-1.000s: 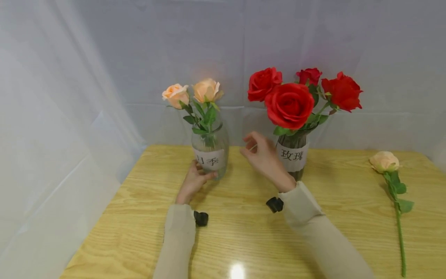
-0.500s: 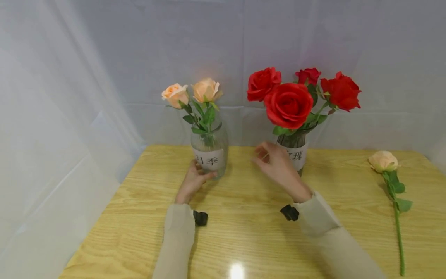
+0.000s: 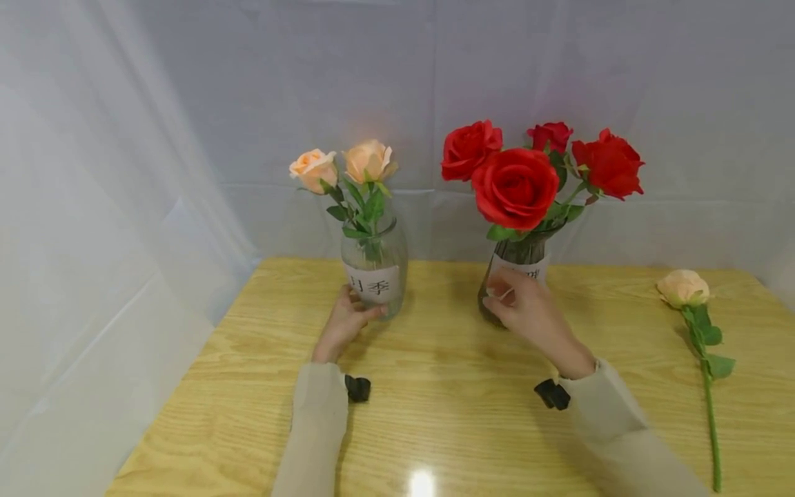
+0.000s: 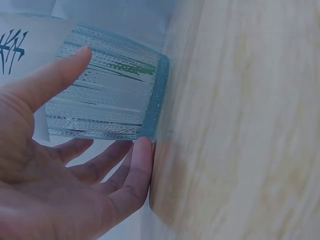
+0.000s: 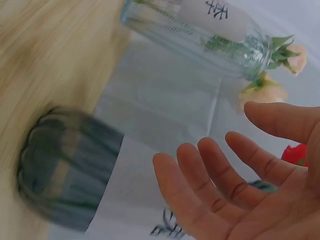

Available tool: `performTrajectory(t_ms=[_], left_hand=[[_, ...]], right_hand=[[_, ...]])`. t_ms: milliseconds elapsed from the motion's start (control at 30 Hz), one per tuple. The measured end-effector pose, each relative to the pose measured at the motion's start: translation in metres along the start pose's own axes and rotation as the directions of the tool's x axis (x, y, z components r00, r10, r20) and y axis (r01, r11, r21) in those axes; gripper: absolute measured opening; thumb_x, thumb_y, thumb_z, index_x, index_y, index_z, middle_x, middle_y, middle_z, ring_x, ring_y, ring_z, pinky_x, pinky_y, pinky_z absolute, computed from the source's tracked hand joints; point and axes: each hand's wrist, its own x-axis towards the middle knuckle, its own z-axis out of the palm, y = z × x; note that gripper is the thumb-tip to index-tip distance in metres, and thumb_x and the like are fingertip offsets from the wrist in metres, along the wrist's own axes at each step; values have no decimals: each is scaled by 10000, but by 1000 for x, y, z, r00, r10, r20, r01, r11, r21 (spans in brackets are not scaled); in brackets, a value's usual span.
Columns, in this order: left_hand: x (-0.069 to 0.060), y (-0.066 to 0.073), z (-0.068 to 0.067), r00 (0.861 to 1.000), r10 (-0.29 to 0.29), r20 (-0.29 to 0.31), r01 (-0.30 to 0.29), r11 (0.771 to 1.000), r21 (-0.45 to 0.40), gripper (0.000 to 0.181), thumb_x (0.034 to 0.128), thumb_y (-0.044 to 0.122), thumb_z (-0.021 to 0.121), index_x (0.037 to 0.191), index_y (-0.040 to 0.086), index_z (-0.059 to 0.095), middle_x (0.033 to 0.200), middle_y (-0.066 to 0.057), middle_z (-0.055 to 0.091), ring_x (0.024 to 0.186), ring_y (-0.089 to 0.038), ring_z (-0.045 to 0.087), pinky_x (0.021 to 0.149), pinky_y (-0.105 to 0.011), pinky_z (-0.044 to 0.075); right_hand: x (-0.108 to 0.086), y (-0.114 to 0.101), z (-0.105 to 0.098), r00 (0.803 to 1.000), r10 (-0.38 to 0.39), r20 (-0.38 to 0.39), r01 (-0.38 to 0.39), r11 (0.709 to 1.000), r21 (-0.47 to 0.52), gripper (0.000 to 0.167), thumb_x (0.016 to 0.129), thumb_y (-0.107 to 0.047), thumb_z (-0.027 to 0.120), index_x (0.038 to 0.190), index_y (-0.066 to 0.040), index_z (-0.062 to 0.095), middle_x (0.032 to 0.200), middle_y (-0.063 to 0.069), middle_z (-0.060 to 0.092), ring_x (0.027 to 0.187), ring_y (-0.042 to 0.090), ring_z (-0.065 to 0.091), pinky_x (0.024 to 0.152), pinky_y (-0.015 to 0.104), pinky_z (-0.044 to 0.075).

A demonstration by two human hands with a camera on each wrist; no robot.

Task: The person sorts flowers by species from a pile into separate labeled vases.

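A clear glass vase (image 3: 395,252) with a white label stands at the left, with two peach roses (image 3: 368,163) in it. My left hand (image 3: 344,324) holds the vase low down, thumb across its front and fingertips along the other side near the base (image 4: 159,95). In front of the dark glass vase (image 3: 488,307) is my right hand (image 3: 528,314), which partly hides that vase's label (image 5: 132,200). The right wrist view shows its fingers loosely bent and nothing in them. Several red roses (image 3: 517,188) fill the dark vase.
Another peach rose (image 3: 683,288) lies on the wooden table (image 3: 422,407) at the right, its green stem (image 3: 712,421) pointing toward the front. A pale sheet (image 3: 348,83) hangs behind the table, and white sheeting (image 3: 93,276) covers the left side.
My right hand has moved right and toward me, from between the vases to in front of the dark one. The left hand and both vases stay in place.
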Motion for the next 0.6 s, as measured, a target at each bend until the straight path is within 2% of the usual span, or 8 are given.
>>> performTrajectory(t_ms=[233, 600], left_hand=[[0, -2, 0, 1000, -5, 0, 5, 1000, -4, 850, 924, 84, 710, 1554, -53, 156, 1497, -320, 323, 1330, -472, 420, 1045, -566, 424], [1, -2, 0, 1000, 2, 1, -2, 1000, -8, 851, 920, 95, 714, 1551, -51, 162, 1504, -320, 320, 1337, -467, 413, 1058, -561, 415]], right_hand=[[-11, 13, -11, 999, 46, -1, -46, 999, -29, 192, 909, 1, 690, 1073, 100, 671, 980, 228, 690, 803, 363, 686, 726, 508, 575], [-24, 33, -27, 997, 77, -10, -77, 994, -80, 195, 904, 14, 694, 1080, 93, 657, 973, 235, 699, 826, 368, 672, 733, 518, 561]])
